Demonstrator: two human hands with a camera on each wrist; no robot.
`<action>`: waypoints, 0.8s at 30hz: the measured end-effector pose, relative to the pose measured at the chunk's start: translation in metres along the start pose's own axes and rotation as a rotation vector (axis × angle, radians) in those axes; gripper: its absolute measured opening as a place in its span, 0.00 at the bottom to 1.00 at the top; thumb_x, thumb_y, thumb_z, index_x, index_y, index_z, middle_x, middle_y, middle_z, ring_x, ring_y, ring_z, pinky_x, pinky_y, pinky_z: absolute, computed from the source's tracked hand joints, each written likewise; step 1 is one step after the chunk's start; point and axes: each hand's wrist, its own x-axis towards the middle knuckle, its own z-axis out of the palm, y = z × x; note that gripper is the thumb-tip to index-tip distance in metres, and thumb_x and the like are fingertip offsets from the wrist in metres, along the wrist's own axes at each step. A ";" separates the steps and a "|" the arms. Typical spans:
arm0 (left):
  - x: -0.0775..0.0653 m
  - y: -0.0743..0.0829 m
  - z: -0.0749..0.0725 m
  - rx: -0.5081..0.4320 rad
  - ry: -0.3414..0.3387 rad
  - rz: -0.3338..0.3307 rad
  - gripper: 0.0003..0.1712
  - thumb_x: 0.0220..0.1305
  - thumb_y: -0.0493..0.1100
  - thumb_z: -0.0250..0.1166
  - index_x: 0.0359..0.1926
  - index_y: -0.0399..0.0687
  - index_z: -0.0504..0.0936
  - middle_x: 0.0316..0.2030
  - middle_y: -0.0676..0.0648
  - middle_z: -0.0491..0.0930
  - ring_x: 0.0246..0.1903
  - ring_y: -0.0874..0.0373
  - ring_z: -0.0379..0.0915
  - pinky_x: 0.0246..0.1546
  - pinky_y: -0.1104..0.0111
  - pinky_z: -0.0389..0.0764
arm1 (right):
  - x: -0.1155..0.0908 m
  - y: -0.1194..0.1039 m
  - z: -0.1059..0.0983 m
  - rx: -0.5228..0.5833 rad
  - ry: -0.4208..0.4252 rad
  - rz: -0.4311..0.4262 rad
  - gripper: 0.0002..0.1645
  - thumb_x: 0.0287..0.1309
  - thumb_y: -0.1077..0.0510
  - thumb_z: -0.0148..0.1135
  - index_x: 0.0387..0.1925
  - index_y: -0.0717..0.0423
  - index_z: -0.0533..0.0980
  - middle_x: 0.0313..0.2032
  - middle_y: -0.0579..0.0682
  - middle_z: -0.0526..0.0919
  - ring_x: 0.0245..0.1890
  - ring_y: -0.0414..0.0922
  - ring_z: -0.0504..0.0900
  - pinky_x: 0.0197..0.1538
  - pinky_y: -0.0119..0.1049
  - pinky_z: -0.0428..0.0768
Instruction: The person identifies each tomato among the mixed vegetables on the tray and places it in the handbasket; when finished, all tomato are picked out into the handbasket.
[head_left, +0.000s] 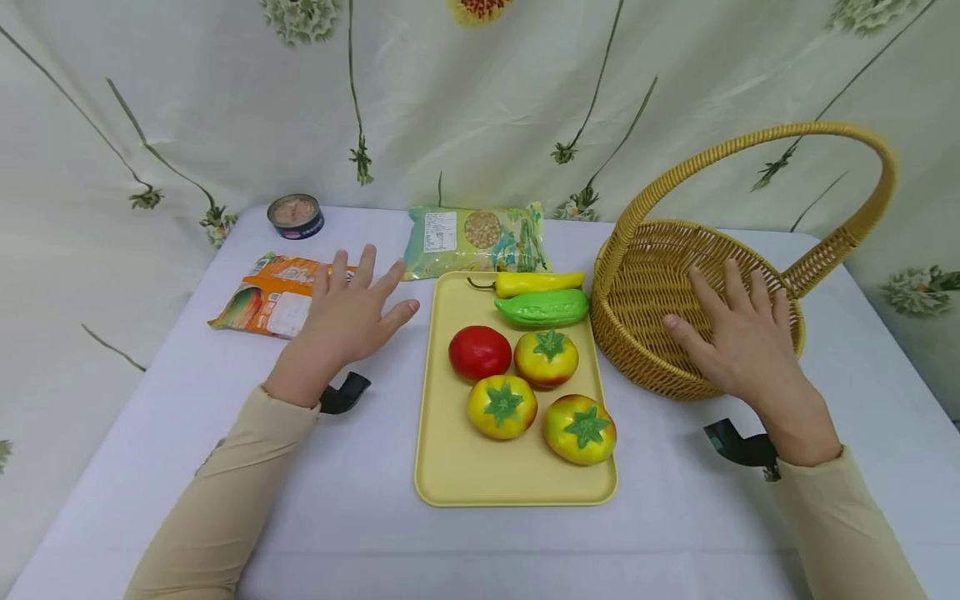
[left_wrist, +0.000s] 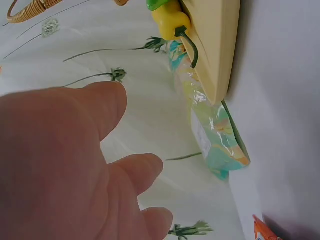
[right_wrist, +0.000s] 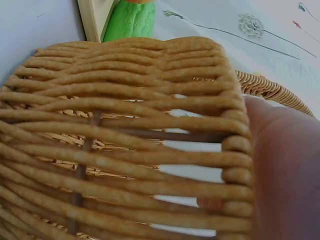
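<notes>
My left hand (head_left: 341, 325) hovers with spread fingers over the near edge of an orange snack packet (head_left: 258, 296), holding nothing. Over the near rim of a wicker basket (head_left: 637, 358) my right hand (head_left: 753, 346) stretches out, fingers spread and empty; whether it touches the basket I cannot tell. Between the hands lies a yellow tray (head_left: 517, 487). On it are a yellow pepper (head_left: 540, 284), a bumpy green bitter melon (head_left: 543, 308), a smooth red fruit (head_left: 480, 352) and three yellow-red persimmons (head_left: 502, 407) with green star-shaped tops. The right wrist view shows the basket's weave (right_wrist: 120, 150) close up.
Behind the tray is a green patterned bag (head_left: 472, 242) with a white label. An opened tin (head_left: 296, 217) of pinkish food stands at the back left. The basket's tall handle (head_left: 757, 137) arches up at the right. A flower-print cloth (head_left: 480, 100) hangs behind the white table.
</notes>
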 end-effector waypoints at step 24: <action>0.008 0.004 0.020 0.031 -0.032 0.083 0.41 0.76 0.64 0.49 0.82 0.56 0.51 0.82 0.34 0.36 0.78 0.25 0.26 0.76 0.32 0.30 | -0.004 -0.003 -0.001 0.039 0.006 -0.069 0.52 0.71 0.26 0.41 0.81 0.53 0.49 0.79 0.73 0.38 0.77 0.78 0.37 0.74 0.76 0.33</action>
